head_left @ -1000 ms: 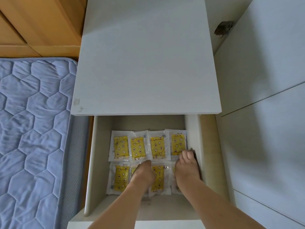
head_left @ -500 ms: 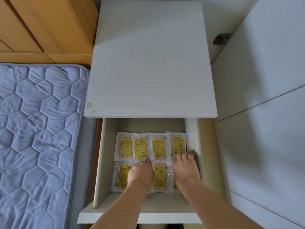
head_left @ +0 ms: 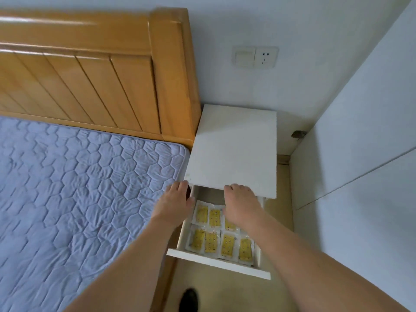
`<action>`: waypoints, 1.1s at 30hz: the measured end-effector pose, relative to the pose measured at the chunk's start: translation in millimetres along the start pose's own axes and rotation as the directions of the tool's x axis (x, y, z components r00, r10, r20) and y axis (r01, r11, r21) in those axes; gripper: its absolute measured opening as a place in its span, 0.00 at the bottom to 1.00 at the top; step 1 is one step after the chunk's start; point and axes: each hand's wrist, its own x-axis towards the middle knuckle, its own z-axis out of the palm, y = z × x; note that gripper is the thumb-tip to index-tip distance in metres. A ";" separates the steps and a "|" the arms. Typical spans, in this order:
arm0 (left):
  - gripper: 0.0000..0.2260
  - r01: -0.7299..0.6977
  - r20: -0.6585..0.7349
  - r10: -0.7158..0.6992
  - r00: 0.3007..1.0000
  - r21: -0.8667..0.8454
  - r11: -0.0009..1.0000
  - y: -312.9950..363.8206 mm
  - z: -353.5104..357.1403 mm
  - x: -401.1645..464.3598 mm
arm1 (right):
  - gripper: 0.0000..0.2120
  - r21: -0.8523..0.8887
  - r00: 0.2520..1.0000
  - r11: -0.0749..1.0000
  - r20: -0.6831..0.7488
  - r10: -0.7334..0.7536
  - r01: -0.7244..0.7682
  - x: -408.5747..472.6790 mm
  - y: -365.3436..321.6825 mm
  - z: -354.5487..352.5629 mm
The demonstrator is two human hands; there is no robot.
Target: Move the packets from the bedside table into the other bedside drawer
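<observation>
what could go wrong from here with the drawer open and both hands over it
1. If the drawer gets pushed shut now, the right hand reaching in under the table top could be pinched.
2. The packets lie loose in rows; a hard shove may slide them out of order.
3. The left hand near the drawer's side wall risks catching too.

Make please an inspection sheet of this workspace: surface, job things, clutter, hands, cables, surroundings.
Surface: white bedside table top, nothing on it.
Job things: yellow packets lie flat in two rows in the open drawer; right hand partly hides the back row.
Clutter: nothing seen.
Hands: left hand over the drawer's left side, right hand over the packets, at the table's front edge; both empty, fingers relaxed.
Cables: nothing seen.
Surroundings: quilted mattress, wooden headboard, wall switch and socket, white cabinet.
</observation>
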 end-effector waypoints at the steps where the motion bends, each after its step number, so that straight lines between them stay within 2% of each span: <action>1: 0.20 0.018 -0.065 -0.017 0.998 0.002 1.000 1.9 -25.8 -17.9 | 0.15 0.017 0.998 0.999 -0.052 -0.036 0.037 -8.4 -8.6 -22.7; 4: 0.22 0.095 -0.241 -0.087 0.967 0.023 0.995 -4.2 -88.7 -74.7 | 0.17 0.031 0.975 0.989 -0.176 -0.135 0.142 -30.7 -38.3 -78.1; 7: 0.22 0.213 -0.388 -0.192 0.901 0.012 0.977 -16.7 -135.8 -136.1 | 0.21 0.043 0.948 0.969 -0.222 -0.229 0.244 -50.4 -75.3 -121.5; 11: 0.22 0.345 -0.488 -0.296 0.821 0.011 0.939 -41.2 -184.1 -221.9 | 0.16 0.014 0.887 0.914 -0.248 -0.390 0.406 -81.9 -143.9 -169.2; 16: 0.23 0.495 -0.628 -0.406 0.664 -0.038 0.868 -72.3 -228.8 -335.7 | 0.20 -0.088 0.753 0.789 -0.254 -0.607 0.607 -134.2 -245.7 -200.6; 21: 0.22 0.619 -0.696 -0.505 0.511 -0.111 0.778 -101.6 -237.9 -477.3 | 0.24 -0.169 0.603 0.635 -0.206 -0.770 0.753 -202.0 -366.9 -195.5; 25: 0.22 0.746 -0.717 -0.609 0.340 -0.189 0.639 -125.7 -219.2 -624.6 | 0.25 -0.192 0.412 0.442 -0.178 -0.894 0.876 -296.1 -474.7 -170.8; 30: 0.21 0.868 -0.642 -0.766 0.029 -0.364 0.338 -131.8 -162.4 -841.5 | 0.24 -0.188 0.146 0.167 -0.120 -0.982 0.968 -457.0 -592.4 -112.5; 33: 0.27 0.874 -0.583 -0.800 -0.141 -0.453 0.175 -120.4 -119.6 -970.0 | 0.24 -0.166 0.004 0.016 -0.071 -0.997 0.986 -563.0 -642.5 -67.2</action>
